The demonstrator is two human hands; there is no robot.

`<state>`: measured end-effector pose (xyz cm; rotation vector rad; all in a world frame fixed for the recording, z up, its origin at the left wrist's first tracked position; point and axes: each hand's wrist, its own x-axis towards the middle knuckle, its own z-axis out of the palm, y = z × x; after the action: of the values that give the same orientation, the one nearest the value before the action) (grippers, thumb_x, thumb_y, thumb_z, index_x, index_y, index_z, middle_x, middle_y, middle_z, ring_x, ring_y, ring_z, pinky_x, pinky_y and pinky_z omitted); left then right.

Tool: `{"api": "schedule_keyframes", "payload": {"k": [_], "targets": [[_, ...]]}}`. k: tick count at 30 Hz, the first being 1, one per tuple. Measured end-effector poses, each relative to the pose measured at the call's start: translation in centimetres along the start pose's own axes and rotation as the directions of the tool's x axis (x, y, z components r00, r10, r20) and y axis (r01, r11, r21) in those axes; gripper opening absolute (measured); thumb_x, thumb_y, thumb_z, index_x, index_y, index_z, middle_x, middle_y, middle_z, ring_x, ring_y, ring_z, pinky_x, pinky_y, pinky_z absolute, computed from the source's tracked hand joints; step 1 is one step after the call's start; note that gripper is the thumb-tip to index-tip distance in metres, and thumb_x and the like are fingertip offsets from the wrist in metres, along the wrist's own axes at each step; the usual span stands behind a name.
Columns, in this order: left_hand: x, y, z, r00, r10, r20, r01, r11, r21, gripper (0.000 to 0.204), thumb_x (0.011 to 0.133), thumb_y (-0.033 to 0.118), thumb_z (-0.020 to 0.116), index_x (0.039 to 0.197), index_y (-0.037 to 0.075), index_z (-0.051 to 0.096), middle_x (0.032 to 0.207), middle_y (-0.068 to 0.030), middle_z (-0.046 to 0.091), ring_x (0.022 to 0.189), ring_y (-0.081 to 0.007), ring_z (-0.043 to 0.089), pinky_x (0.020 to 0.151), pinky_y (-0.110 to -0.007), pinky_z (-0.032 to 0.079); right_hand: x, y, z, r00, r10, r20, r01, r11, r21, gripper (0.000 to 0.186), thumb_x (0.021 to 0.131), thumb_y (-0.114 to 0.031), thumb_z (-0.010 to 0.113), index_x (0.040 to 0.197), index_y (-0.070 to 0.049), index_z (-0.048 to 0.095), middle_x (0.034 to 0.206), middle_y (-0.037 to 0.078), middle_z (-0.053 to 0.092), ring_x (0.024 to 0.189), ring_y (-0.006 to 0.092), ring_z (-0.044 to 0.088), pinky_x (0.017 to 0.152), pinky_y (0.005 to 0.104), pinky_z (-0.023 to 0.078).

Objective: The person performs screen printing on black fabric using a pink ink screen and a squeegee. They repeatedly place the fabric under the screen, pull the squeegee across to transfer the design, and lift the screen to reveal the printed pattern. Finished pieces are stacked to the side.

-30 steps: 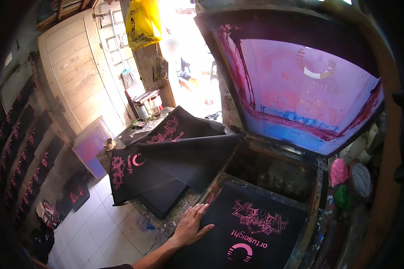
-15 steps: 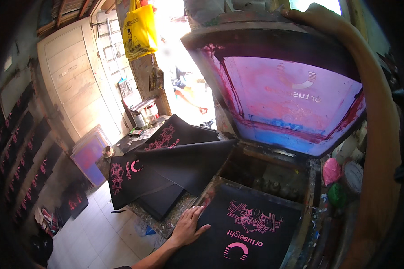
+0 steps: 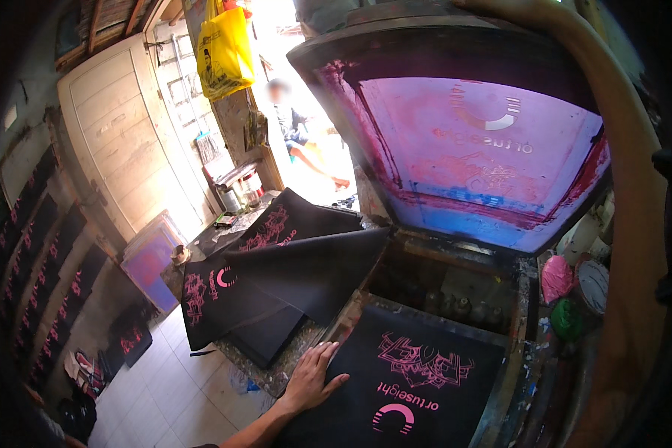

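In the head view, the left hand (image 3: 313, 379) lies flat on the left edge of a black printed sheet (image 3: 455, 403), with the fingers straight and almost together and the thumb spread away; it grasps nothing. This sheet rests at the lower right, in front of a dark recess (image 3: 455, 287), and it bears a pink ornamental drawing, pink lettering and a pink ring-shaped mark.

Behind the recess, a screen-printing frame (image 3: 463, 201) stands raised and tilted, its translucent mesh stained with purple, pink and blue. The right hand (image 3: 511, 9) is at the upper edge of this frame, but the picture cuts it, so I cannot tell how firmly it is closed.

To the left, several overlapping black sheets (image 3: 306, 272) lie on a speckled worktop (image 3: 257, 362), the uppermost one partly folded over. Right of the recess are a pink bundle (image 3: 557, 278) and, just below it, a green bundle (image 3: 567, 319). A yellow bag (image 3: 226, 56) hangs beside the bright doorway, where a person (image 3: 295, 134) sits.
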<state>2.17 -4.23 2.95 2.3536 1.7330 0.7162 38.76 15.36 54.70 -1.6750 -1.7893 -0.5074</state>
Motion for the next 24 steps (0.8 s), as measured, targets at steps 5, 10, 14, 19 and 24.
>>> {"api": "schedule_keyframes", "payload": {"k": [5, 10, 14, 19, 24], "targets": [[0.0, 0.0, -0.2, 1.000, 0.007, -0.012, -0.007, 1.000, 0.001, 0.078, 0.101, 0.053, 0.062, 0.156, 0.004, 0.036, 0.150, -0.0242, 0.049, 0.143, -0.0396, 0.045, 0.123, -0.052, 0.031, 1.8, 1.9, 1.2, 0.999, -0.023, 0.050, 0.023, 1.000, -0.002, 0.101, 0.085, -0.084, 0.056, 0.123, 0.008, 0.072, 0.129, 0.031, 0.068, 0.120, 0.0398, 0.067, 0.104, 0.0424, 0.049], [-0.1, -0.4, -0.1, 0.999, 0.028, -0.040, -0.028, 1.000, -0.001, 0.078, 0.102, 0.054, 0.061, 0.156, 0.004, 0.037, 0.149, -0.0239, 0.050, 0.142, -0.0392, 0.046, 0.123, -0.051, 0.031, 4.2, 3.2, 3.2, 0.958, -0.274, -0.085, 0.278, 0.960, 0.032, 0.088, 0.089, -0.080, 0.061, 0.056, 0.001, 0.062, 0.053, 0.007, 0.051, 0.051, 0.0166, 0.047, 0.058, 0.0420, 0.044], [-0.2, -0.6, 0.0, 0.999, 0.026, -0.045, -0.027, 1.000, -0.014, 0.078, 0.101, 0.054, 0.061, 0.156, 0.003, 0.038, 0.150, -0.0236, 0.050, 0.143, -0.0394, 0.045, 0.123, -0.052, 0.032, 2.5, 2.8, 2.4, 0.943, -0.332, 0.035, 0.333, 0.927, -0.171, 0.062, 0.096, -0.066, 0.058, 0.090, -0.007, 0.072, 0.070, 0.019, 0.065, 0.065, 0.0312, 0.063, 0.071, 0.0490, 0.051], [-0.2, -0.7, -0.1, 0.998, 0.036, -0.043, -0.037, 0.999, -0.022, 0.076, 0.102, 0.053, 0.061, 0.154, 0.002, 0.039, 0.151, -0.0225, 0.049, 0.144, -0.0406, 0.044, 0.122, -0.052, 0.034, -0.5, 0.6, 1.7, 0.993, -0.106, -0.046, 0.106, 0.994, -0.004, 0.086, 0.090, -0.079, 0.059, 0.073, 0.003, 0.077, 0.064, 0.021, 0.068, 0.062, 0.0282, 0.069, 0.070, 0.0466, 0.054], [-0.3, -0.6, -0.2, 0.998, 0.033, -0.052, -0.035, 0.999, -0.034, 0.076, 0.103, 0.053, 0.060, 0.155, 0.003, 0.039, 0.152, -0.0220, 0.048, 0.145, -0.0400, 0.043, 0.123, -0.052, 0.033, -1.1, 0.3, 1.7, 0.991, -0.111, -0.079, 0.113, 0.993, 0.026, 0.085, 0.089, -0.080, 0.061, 0.068, 0.001, 0.076, 0.055, 0.013, 0.062, 0.053, 0.0228, 0.061, 0.062, 0.0417, 0.050]]}}
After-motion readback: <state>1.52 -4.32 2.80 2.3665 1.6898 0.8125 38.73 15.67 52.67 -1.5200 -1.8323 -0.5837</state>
